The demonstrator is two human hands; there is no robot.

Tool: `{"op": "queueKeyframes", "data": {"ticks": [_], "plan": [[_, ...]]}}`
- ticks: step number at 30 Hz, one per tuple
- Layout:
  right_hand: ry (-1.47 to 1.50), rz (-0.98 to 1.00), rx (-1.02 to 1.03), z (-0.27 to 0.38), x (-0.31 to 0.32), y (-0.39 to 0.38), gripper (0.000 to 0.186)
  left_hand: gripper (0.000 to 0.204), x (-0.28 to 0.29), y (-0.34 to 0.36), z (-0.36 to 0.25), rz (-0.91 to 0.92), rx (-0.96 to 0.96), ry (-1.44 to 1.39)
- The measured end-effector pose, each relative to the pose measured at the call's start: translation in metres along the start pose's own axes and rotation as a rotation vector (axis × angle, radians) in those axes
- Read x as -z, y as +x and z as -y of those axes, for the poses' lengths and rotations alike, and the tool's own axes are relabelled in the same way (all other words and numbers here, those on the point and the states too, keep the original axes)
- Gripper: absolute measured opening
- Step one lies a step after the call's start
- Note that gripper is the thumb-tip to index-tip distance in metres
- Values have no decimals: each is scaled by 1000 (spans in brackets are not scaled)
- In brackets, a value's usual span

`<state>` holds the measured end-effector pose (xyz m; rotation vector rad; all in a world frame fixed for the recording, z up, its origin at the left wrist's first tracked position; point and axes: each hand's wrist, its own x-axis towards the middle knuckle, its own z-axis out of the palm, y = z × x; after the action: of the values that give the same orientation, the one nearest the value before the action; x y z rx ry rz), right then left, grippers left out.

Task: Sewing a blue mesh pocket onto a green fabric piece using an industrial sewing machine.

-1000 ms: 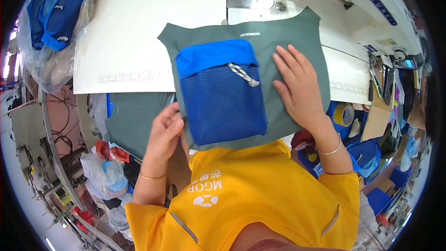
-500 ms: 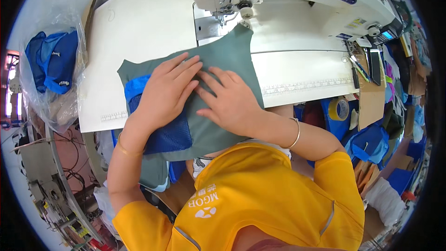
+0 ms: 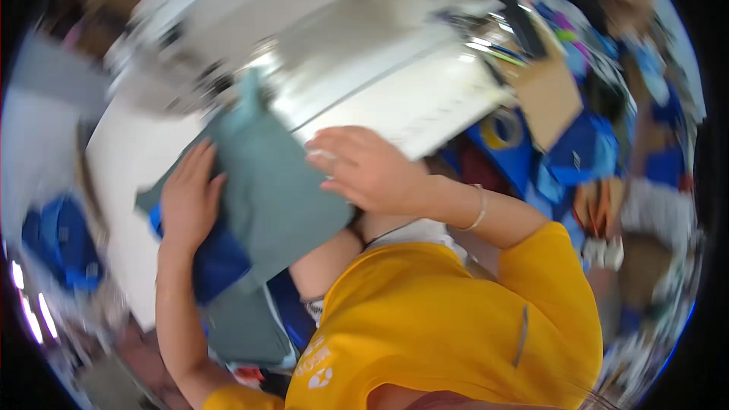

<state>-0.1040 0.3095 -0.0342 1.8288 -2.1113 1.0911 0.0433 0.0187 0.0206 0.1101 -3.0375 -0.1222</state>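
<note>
I'm seeing smooth, angular green cloth [image 3: 277,197] lying toward nine o'clock, overhanging the white worktop [image 3: 121,156]; its own weight could be dragging it lapward. Its narrow tip, pointing at the sewing machine [image 3: 250,11] toward eleven, could be snagging. The left hand [image 3: 194,193] is resting flat, thumb apart, across the blue pocket [image 3: 220,262]; the right hand [image 3: 368,171] is curling near the cloth's two-o'clock edge, its grip too blurred to tell.
</note>
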Motion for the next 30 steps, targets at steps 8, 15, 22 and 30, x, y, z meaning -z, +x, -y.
{"op": "queueKeyframes", "data": {"ticks": [8, 15, 22, 30], "plan": [[-754, -766, -367, -43, 146, -156, 6, 49, 29, -29, -8, 86, 33, 70], [-878, -1107, -1699, -130, 215, -385, 39, 42, 38, -35, -50, 68, -63, 61], [-650, -1170, -2175, -172, 186, -452, 60, 39, 41, -48, -72, 103, -96, 62], [-421, -1994, -1314, -167, 261, -451, 36, 40, 35, -51, -84, 104, -152, 19]]}}
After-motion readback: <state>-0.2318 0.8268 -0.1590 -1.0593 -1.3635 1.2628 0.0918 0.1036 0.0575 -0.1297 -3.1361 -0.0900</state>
